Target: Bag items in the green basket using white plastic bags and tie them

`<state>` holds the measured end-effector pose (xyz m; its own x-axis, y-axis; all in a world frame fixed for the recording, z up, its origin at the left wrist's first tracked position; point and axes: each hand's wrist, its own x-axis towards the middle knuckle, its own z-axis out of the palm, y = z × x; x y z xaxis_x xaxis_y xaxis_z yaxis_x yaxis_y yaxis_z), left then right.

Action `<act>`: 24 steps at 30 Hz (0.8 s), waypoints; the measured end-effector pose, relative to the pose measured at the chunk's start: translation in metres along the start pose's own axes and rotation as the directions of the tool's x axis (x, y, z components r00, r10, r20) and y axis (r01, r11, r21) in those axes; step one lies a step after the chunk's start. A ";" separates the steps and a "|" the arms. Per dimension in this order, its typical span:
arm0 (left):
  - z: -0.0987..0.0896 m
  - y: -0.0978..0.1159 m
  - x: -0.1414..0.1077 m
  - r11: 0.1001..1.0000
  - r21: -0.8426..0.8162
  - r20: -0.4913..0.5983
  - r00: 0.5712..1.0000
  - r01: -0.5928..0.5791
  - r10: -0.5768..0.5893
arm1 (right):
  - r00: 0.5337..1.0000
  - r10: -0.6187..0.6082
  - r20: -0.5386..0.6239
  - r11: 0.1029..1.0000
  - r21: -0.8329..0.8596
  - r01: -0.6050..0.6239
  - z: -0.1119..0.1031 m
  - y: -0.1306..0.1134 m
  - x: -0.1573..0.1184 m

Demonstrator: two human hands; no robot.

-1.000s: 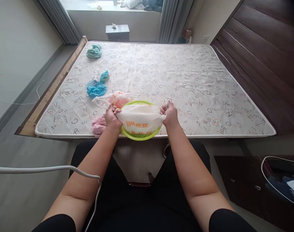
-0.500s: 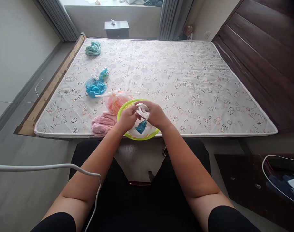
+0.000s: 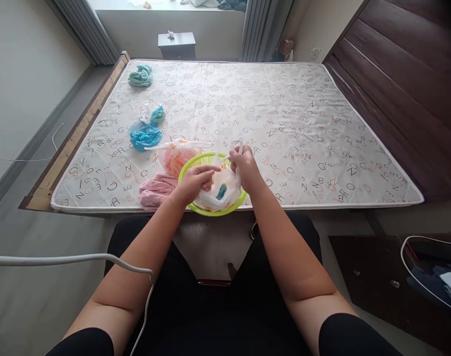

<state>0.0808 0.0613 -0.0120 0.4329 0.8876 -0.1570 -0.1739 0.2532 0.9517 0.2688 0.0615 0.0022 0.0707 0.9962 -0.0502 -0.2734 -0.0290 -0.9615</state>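
A white plastic bag [image 3: 233,190] sits in a yellow-green basket [image 3: 214,213] at the mattress's near edge. Its mouth gapes between my hands, and something blue [image 3: 221,192] shows inside. My right hand [image 3: 245,167], on the basket's right side, is closed round one white strip of the bag, whose end sticks up above the fingers. At the left of the opening, my left hand [image 3: 199,181] pinches the bag's edge, index finger stretched to the right. Touching or close beside the basket are a pink cloth [image 3: 157,190] and a tied pinkish plastic bag [image 3: 173,155].
The basket rests on a letter-patterned mattress [image 3: 303,133]. Farther back on its left lie crumpled blue plastic bags [image 3: 145,136] and a mint-green cloth [image 3: 140,76]. A white cable [image 3: 80,257] crosses my left forearm. A dark headboard [image 3: 392,99] stands at the right.
My hands have drawn apart, the right one moving right and slightly up. The bunched white plastic between them has spread out, and the bag's mouth shows more.
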 end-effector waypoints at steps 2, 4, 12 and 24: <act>0.002 -0.002 0.004 0.995 -0.047 -0.165 0.983 -0.091 0.082 | 0.999 -0.040 -0.011 0.999 -0.008 0.040 0.001 -0.003 -0.001; 0.006 -0.003 0.006 0.990 -0.041 -0.178 0.976 -0.132 0.122 | 0.990 -0.138 0.025 0.980 -0.141 0.140 0.005 -0.005 -0.005; 0.020 -0.006 0.002 0.982 0.067 -0.050 0.983 -0.174 0.178 | 0.865 -0.407 0.294 0.543 -0.684 0.487 0.029 0.005 -0.025; 0.016 -0.002 -0.001 0.997 0.071 0.044 0.998 -0.043 0.039 | 0.883 -0.365 0.297 0.527 -0.716 0.458 0.000 0.007 -0.006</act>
<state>0.0950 0.0532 -0.0094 0.4645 0.8790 -0.1075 -0.1290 0.1872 0.9738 0.2668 0.0552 -0.0044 -0.1225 0.9141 0.3866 0.5748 0.3829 -0.7232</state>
